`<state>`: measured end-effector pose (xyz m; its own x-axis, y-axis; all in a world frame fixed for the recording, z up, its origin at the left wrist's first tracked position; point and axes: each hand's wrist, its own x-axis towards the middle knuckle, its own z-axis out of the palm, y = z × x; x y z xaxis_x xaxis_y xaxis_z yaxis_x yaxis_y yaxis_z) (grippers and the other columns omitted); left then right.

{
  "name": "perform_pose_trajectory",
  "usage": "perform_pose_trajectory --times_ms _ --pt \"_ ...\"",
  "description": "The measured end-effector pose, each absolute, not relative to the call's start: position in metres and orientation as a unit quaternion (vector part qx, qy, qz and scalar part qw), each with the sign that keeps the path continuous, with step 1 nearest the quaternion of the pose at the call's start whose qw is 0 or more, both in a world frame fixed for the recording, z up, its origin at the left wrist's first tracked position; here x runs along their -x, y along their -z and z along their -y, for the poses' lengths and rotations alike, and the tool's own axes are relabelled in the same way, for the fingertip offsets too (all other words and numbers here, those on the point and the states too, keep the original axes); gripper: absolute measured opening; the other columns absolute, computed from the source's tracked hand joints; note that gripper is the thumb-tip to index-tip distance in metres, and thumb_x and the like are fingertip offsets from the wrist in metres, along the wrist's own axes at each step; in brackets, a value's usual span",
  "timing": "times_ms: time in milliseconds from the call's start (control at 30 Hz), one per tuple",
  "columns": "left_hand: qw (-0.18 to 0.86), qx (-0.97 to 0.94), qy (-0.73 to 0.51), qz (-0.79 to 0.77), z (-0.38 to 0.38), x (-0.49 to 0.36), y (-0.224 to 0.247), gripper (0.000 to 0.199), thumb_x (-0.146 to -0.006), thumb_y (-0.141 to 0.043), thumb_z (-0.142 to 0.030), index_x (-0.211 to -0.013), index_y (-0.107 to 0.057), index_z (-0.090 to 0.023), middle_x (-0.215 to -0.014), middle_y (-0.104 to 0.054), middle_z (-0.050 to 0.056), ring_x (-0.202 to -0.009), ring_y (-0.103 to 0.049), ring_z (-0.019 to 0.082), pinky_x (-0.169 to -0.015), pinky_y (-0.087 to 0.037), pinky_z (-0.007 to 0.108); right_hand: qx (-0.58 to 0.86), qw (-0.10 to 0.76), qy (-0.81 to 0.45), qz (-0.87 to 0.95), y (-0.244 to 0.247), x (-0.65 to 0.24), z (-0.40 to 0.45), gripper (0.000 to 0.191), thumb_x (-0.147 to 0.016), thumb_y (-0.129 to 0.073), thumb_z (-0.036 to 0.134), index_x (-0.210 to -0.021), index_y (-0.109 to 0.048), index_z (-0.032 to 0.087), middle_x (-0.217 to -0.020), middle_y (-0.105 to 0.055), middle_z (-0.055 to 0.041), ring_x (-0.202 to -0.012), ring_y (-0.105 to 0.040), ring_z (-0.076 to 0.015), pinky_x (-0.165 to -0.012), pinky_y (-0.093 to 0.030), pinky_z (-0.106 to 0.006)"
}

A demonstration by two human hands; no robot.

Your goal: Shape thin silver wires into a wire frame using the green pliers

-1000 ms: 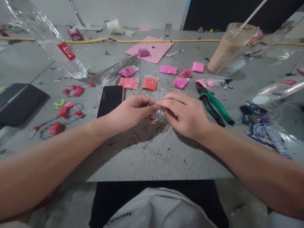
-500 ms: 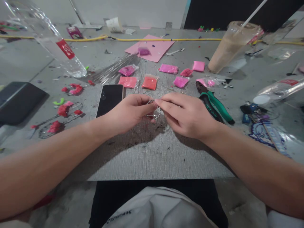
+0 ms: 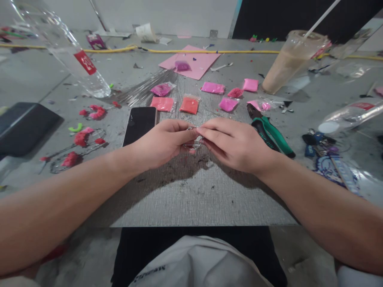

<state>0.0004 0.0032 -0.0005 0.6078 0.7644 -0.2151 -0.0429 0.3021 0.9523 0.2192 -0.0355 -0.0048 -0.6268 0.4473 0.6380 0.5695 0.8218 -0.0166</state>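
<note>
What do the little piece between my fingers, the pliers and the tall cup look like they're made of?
Wire piece, pinched by left hand and right hand: thin bare metal, probably; it glints silver. Pliers: dark metal head, green and black handles, likely matte rubber or plastic. Cup: clear glossy plastic; the beige drink shows through.

Work mat (image 3: 191, 191): grey, fine woven texture. Phone (image 3: 140, 124): black, glossy. Pliers (image 3: 271, 131): green and black handles. Sachets: 1 orange-red sachet (image 3: 189, 105), 1 salmon-pink sachet (image 3: 162, 104), 1 magenta sachet (image 3: 161, 89). Paper sheet (image 3: 194, 61): pale pink. Bottle (image 3: 64, 50): clear, red label. Cord (image 3: 167, 50): yellow. Cup (image 3: 287, 61): clear, beige drink, white straw. Wire piece (image 3: 193, 141): silver.
</note>
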Motion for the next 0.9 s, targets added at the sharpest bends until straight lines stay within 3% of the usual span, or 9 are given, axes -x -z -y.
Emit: perform_pose_trajectory --times_ms 167,333,567,900 --pt "0.754 -0.485 -0.28 -0.344 -0.0042 -0.0015 -0.0001 0.015 -0.094 -0.076 -0.02 -0.08 -0.079 -0.015 -0.086 -0.074 0.005 -0.076 -0.068 0.01 -0.069 -0.058 0.021 0.279 0.358 0.091 0.886 0.009 -0.2189 0.0347 0.02 -0.108 -0.055 0.022 -0.122 -0.069 0.02 -0.11 -0.081 -0.0081 -0.096 -0.076 -0.0219 -0.082 -0.061 -0.035" --pt "0.757 -0.465 -0.282 -0.363 -0.0024 -0.0023 -0.0024 0.017 -0.091 -0.079 -0.019 -0.076 -0.076 -0.013 -0.075 -0.066 0.002 -0.066 -0.061 0.009 -0.067 -0.057 0.022 0.306 0.349 0.043 0.885 0.0094 -0.2178 0.0365 0.019 -0.108 -0.051 0.022 -0.106 -0.07 0.022 -0.102 -0.081 -0.0054 -0.089 -0.076 -0.021 -0.077 -0.059 -0.033" --pt "0.766 -0.464 -0.279 -0.346 -0.0009 -0.0028 -0.0044 0.019 -0.093 -0.074 -0.015 -0.075 -0.078 -0.013 -0.074 -0.069 0.004 -0.067 -0.064 0.01 -0.064 -0.056 0.021 0.29 0.369 0.038 0.882 0.008 -0.2195 0.0359 0.023 -0.102 -0.058 0.016 -0.124 -0.063 0.023 -0.112 -0.08 -0.0065 -0.096 -0.077 -0.0216 -0.08 -0.061 -0.034" --pt "0.768 -0.463 -0.281 -0.341 -0.0021 -0.0036 0.0003 0.022 -0.094 -0.072 -0.012 -0.074 -0.08 -0.014 -0.077 -0.071 0.004 -0.065 -0.065 0.009 -0.064 -0.056 0.02 0.262 0.377 0.045 0.887 0.0068 -0.2203 0.0338 0.019 -0.104 -0.056 0.015 -0.114 -0.067 0.027 -0.107 -0.079 -0.0035 -0.092 -0.075 -0.0198 -0.078 -0.059 -0.033"
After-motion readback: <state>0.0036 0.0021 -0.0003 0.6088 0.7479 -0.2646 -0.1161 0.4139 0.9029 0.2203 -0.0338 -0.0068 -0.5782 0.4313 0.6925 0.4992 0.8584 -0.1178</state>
